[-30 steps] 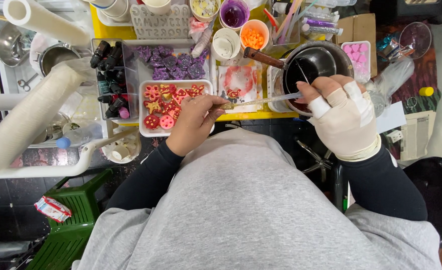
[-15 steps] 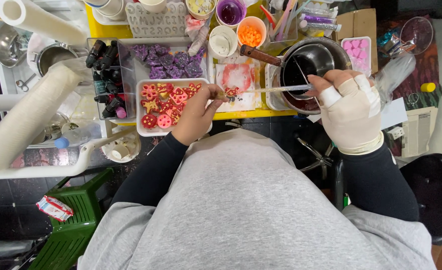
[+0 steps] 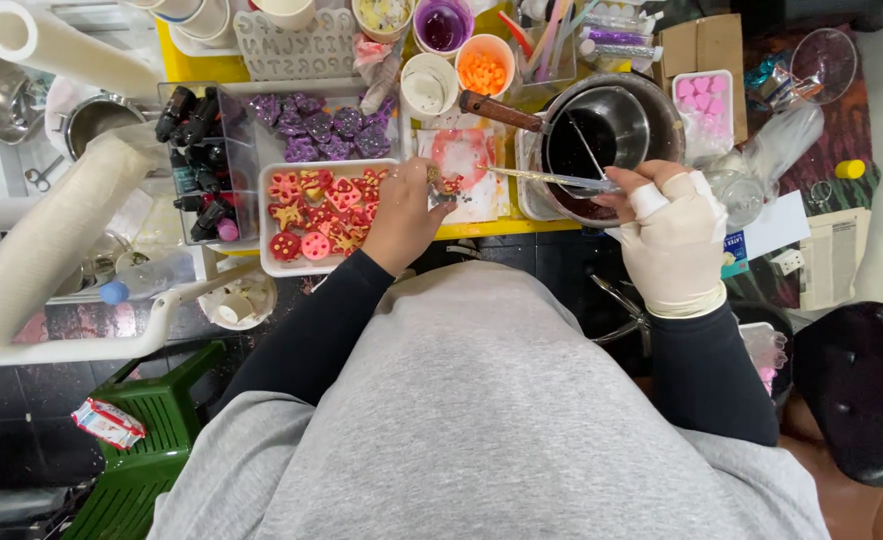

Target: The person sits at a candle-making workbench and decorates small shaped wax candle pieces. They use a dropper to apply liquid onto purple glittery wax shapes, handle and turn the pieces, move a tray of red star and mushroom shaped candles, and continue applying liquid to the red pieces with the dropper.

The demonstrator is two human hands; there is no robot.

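On the crowded yellow surface [image 3: 196, 66], a white tray [image 3: 271, 262] of red and yellow pieces lay just left of a stained mat [image 3: 466, 150], with a dark pot [image 3: 601, 130] to the right. A small red piece [image 3: 443, 184] was pinched in the left hand [image 3: 401, 215] over the mat, while a thin pipette [image 3: 541, 178] was gripped in the gloved right hand [image 3: 671, 240] beside the pot. The step was judged to be filling detail; a steady tip on the piece would be called for.

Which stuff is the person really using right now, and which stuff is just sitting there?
Being used:
- left hand holding a small red piece over the stained paper
- gloved right hand holding a thin stick
- dark metal pot

Just sitting there:
- white tray of red shapes
- purple shapes
- dropper bottles
- cup of orange bits
- pink mould
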